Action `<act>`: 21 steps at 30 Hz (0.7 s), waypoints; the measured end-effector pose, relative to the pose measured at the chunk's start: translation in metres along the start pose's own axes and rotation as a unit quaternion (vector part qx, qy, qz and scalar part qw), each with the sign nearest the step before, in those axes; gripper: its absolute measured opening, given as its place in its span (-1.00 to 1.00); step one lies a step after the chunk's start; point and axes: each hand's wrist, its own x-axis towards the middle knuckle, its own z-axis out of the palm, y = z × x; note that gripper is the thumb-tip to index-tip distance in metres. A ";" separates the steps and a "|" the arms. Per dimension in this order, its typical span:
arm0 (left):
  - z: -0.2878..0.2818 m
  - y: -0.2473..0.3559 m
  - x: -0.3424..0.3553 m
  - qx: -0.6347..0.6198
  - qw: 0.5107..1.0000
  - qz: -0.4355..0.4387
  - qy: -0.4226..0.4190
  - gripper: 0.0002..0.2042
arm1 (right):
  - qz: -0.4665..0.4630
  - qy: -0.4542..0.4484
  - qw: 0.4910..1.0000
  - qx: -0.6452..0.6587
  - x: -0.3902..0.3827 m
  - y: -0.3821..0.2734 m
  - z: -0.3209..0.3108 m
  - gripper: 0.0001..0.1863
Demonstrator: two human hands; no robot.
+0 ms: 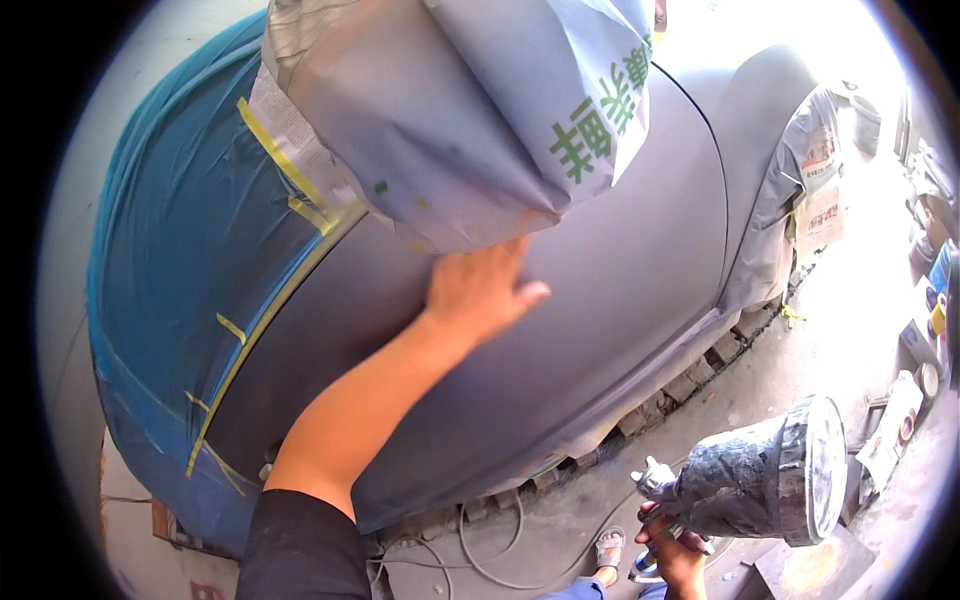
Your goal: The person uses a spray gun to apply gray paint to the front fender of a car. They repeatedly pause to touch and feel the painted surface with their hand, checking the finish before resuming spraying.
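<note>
My left hand reaches across the grey car panel with fingers stretched out, their tips at or just beneath the lower edge of a pale plastic wrap with green printing. Whether it presses on the panel or the wrap is unclear. At the lower right my right hand grips a spray gun with a large, paint-smeared cup on it, tilted sideways. Blue masking film and yellow tape strips border the panel's left side.
Paper and film masking covers the panel's right end. On the grey floor lie a hose and a flat board; tape rolls and containers crowd the right edge. A sandaled foot shows below.
</note>
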 end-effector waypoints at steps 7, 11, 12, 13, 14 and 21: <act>0.016 0.036 0.049 -0.043 0.990 -0.125 -0.045 -0.24 | -0.046 -0.027 0.999 -0.013 0.002 0.015 -0.011 -0.83; 0.018 0.045 0.021 -0.014 0.994 0.014 -0.112 -0.23 | -0.012 -0.040 0.999 -0.022 -0.006 -0.013 0.001 -0.98; 0.007 0.033 0.021 -0.037 0.983 -0.027 -0.177 -0.22 | -0.002 -0.028 1.000 -0.013 -0.006 -0.017 0.001 -0.98; -0.004 0.022 0.017 -0.063 0.966 -0.067 -0.244 -0.21 | 0.011 -0.018 1.000 -0.004 -0.010 -0.020 0.004 -0.98; -0.005 0.010 0.018 -0.027 0.971 -0.084 -0.220 -0.21 | 0.024 -0.007 1.000 0.005 -0.014 -0.022 0.007 -0.98; -0.052 -0.072 -0.087 -0.024 0.976 -0.177 -0.122 -0.23 | -0.189 -0.106 0.953 -0.211 -0.023 -0.025 0.022 -0.84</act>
